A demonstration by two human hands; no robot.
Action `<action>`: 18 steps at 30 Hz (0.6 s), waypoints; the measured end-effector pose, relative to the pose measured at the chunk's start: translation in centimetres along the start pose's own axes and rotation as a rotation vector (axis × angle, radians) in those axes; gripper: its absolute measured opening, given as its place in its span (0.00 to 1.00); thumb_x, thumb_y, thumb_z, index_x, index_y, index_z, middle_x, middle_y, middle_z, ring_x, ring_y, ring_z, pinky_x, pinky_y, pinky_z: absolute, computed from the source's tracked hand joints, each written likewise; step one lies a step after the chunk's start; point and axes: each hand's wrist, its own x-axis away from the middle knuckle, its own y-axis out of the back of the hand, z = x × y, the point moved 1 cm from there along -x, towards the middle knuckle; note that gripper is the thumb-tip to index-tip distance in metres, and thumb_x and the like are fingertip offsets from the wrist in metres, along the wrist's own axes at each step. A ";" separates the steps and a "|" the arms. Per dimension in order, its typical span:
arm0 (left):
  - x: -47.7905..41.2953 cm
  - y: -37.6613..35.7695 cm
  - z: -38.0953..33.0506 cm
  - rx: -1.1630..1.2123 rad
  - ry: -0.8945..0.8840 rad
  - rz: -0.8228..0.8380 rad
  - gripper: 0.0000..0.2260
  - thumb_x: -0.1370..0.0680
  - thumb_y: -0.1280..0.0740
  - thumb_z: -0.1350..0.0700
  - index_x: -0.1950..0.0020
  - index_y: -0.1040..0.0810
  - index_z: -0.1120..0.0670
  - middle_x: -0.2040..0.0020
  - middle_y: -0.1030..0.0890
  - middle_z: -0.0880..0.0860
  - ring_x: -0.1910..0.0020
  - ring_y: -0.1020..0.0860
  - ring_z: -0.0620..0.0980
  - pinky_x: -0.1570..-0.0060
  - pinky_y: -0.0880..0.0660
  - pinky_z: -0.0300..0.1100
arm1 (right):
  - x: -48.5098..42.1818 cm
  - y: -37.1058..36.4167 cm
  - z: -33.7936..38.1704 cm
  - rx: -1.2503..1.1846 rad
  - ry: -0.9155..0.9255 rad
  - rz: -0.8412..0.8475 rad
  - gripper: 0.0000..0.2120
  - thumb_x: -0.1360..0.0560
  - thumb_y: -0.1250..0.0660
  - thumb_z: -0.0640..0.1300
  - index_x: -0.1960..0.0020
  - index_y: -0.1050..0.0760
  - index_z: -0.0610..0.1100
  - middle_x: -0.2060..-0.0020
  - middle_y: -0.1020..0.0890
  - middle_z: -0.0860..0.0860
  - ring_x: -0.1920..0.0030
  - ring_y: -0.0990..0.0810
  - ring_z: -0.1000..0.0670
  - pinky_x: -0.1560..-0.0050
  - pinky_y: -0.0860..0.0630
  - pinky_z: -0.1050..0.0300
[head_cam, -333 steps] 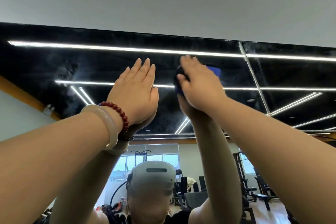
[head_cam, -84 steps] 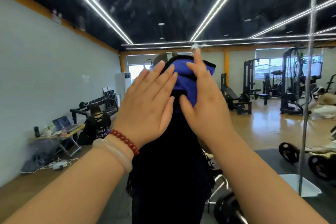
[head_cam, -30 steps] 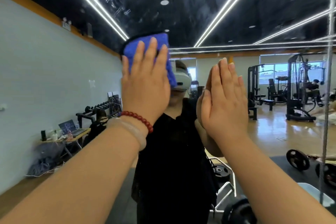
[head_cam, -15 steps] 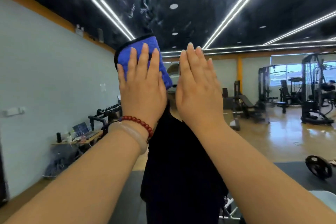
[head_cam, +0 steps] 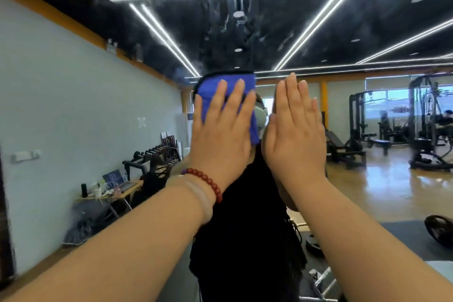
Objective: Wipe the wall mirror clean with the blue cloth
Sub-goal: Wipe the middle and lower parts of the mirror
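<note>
A person is reaching both bare arms forward to a large, glossy wall mirror [head_cam: 73,110] that is filling the whole view and reflecting a gym.

The left hand [head_cam: 220,130] is pressing flat against the glass with its fingers straight and slightly spread. It is not curling round anything. Under its palm and fingers it is pinning a folded, bright blue cloth with a dark edge [head_cam: 210,88] to the mirror. The cloth is showing above the fingertips and past the hand's right side, where a strip is hanging down beside the palm. On the left wrist, a string of round dark red beads [head_cam: 208,182] is sitting just below the hand, and a pale, smooth bangle [head_cam: 196,195] is lying just behind the beads.

The right hand [head_cam: 294,135] is just beside the left, at about the same height, with a narrow gap between them. It is lying open, fingers straight and close together, and it is holding nothing. It appears to be resting flat on the glass, with its own reflection meeting it along its left edge.

Between and below the two hands, the mirror is showing the person's reflection in black clothing [head_cam: 245,240]. Well above both hands, wet streaks and smears [head_cam: 232,22] are running down the glass.
</note>
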 end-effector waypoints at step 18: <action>0.7 0.8 4.5 0.008 0.094 0.023 0.23 0.20 0.45 0.53 0.24 0.37 0.51 0.23 0.37 0.53 0.24 0.43 0.56 0.27 0.51 0.58 | 0.0 0.2 0.6 0.015 -0.026 0.018 0.27 0.20 0.49 0.44 0.22 0.46 0.40 0.22 0.43 0.44 0.22 0.49 0.48 0.23 0.59 0.57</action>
